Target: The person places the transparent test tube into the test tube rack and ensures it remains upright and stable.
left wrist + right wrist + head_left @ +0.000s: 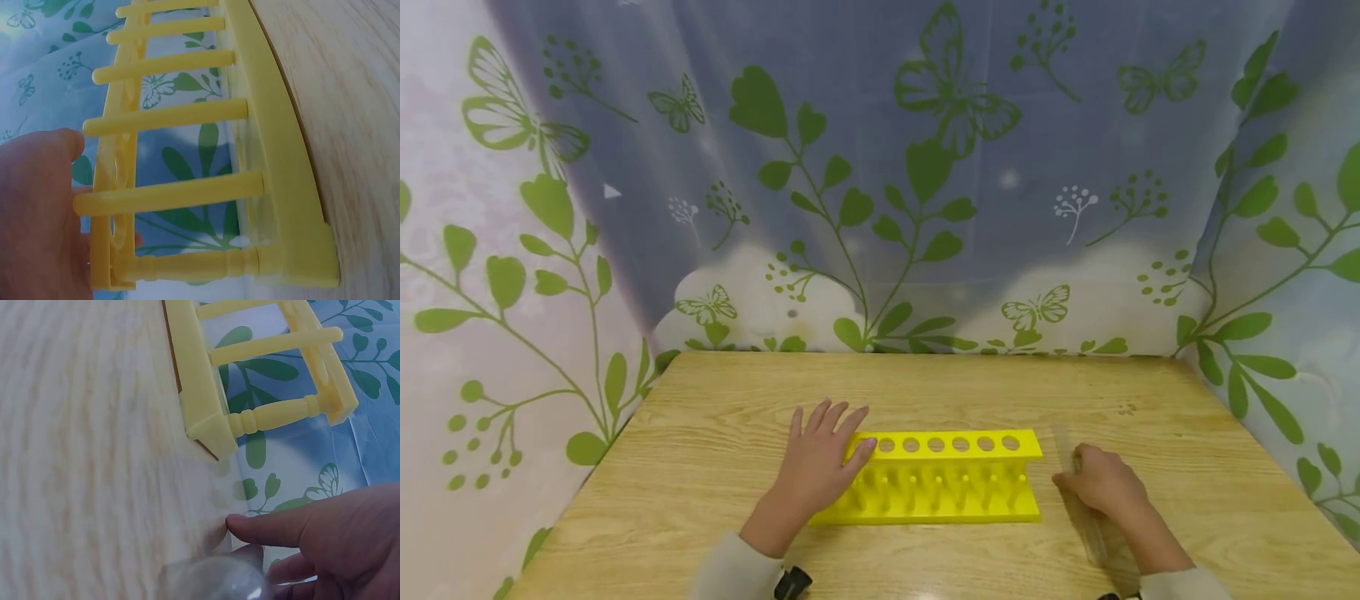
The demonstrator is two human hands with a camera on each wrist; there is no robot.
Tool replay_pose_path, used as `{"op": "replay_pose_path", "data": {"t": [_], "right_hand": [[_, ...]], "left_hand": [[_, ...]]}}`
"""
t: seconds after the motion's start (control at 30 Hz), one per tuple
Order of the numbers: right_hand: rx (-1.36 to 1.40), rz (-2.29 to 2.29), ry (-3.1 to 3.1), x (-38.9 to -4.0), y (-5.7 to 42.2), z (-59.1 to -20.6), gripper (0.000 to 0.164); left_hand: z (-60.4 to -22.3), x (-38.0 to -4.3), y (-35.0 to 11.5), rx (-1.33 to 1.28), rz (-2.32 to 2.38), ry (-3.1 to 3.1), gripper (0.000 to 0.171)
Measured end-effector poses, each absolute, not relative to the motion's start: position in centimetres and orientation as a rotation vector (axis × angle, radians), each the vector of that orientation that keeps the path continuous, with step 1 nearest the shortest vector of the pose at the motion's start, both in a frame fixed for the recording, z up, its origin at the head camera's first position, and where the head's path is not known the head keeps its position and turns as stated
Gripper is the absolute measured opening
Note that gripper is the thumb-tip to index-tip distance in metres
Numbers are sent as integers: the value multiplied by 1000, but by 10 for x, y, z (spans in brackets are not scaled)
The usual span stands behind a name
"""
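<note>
A yellow test tube rack (955, 518) stands on the wooden table, a row of round holes along its top plate and pegs below. My left hand (820, 462) rests on the rack's left end, fingers spread and thumb lying over the top plate. The left wrist view shows that hand (37, 212) against the plate, its fingertips partly hidden. To the right of the rack, my right hand (1108, 482) holds a clear test tube (1093, 542) between thumb and fingers. Its rounded end (222, 581) shows close up in the right wrist view.
The wooden table (737, 387) reaches back to a hanging cloth (880, 217) printed with leaves and butterflies. Similar cloth (460, 275) hangs at the left side and on the right.
</note>
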State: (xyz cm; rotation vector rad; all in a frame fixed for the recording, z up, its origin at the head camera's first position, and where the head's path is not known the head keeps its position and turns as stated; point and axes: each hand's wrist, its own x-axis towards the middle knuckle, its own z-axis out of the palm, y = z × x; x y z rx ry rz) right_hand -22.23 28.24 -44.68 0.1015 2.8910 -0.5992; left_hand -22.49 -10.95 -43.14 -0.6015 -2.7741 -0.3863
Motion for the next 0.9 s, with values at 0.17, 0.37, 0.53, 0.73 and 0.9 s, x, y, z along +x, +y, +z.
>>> {"op": "replay_pose_path", "data": {"t": [0.17, 0.37, 0.53, 0.73, 0.9], "right_hand": [[105, -652, 2872, -223, 282, -446, 67], [124, -741, 2845, -220, 281, -446, 56], [121, -778, 2881, -221, 282, -442, 57], [58, -840, 2977, -221, 280, -436, 59], [-5, -870, 3066, -219, 278, -434, 62]], "left_hand": [[-431, -224, -106, -591, -402, -2803, 50], [-431, -222, -102, -569, -419, -2830, 50], [-429, -221, -99, -545, -398, -2842, 49], [-428, -216, -96, -548, -382, -2812, 47], [-430, -216, -94, -588, -401, -2791, 46]]}}
